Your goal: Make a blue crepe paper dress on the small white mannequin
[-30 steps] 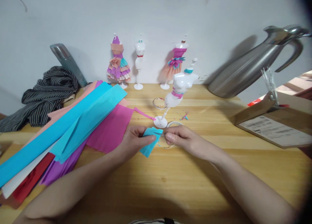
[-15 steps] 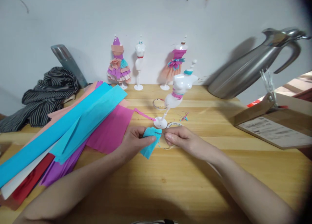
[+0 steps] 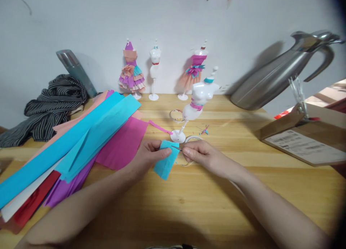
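My left hand [image 3: 151, 157] pinches a small turquoise piece of crepe paper [image 3: 164, 166] between thumb and fingers; its lower end hangs down over the table. In my right hand [image 3: 198, 153] is a thin, pointed metal tool [image 3: 177, 148], its tip at the paper's upper part. Most of the tool is hidden by my fingers, so its exact kind does not show. Just beyond my hands stands a white mini mannequin [image 3: 201, 92] with a turquoise neck band and a pink waist band. A roll of tape [image 3: 192, 138] lies partly behind my right hand.
Crepe paper sheets [image 3: 81, 140] in several colours pile up at left, near a striped cloth [image 3: 54, 101] and a bottle [image 3: 77, 72]. More mannequins [image 3: 155, 57] stand by the wall. A steel jug [image 3: 270, 75] and a cardboard box [image 3: 294, 140] are at right.
The turquoise paper has turned slightly, and its lower end has swung down and left, showing more of its face. Both hands stay almost in place.
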Tool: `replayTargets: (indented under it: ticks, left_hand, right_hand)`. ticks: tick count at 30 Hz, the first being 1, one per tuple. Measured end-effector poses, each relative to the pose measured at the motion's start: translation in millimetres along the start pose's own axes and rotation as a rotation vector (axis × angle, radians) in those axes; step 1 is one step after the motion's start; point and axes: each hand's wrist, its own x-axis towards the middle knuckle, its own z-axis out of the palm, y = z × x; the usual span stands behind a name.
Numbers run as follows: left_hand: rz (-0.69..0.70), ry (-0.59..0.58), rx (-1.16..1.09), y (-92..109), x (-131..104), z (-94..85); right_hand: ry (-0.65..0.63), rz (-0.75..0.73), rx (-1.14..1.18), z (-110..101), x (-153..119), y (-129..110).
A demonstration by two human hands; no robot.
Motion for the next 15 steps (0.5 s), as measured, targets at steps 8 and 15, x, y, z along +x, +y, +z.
replayTargets:
  ticks: [8,15]
  left_hand:
    - [0.008,0.034,0.042,0.1,-0.6,0.2]
    - [-0.002,-0.003,0.112,-2.4,-1.6,3.6]
  right_hand:
    - [-0.055,0.007,0.211,3.7,-0.2,-0.5]
    - [-0.025,0.013,0.161,9.5,-0.7,0.9]
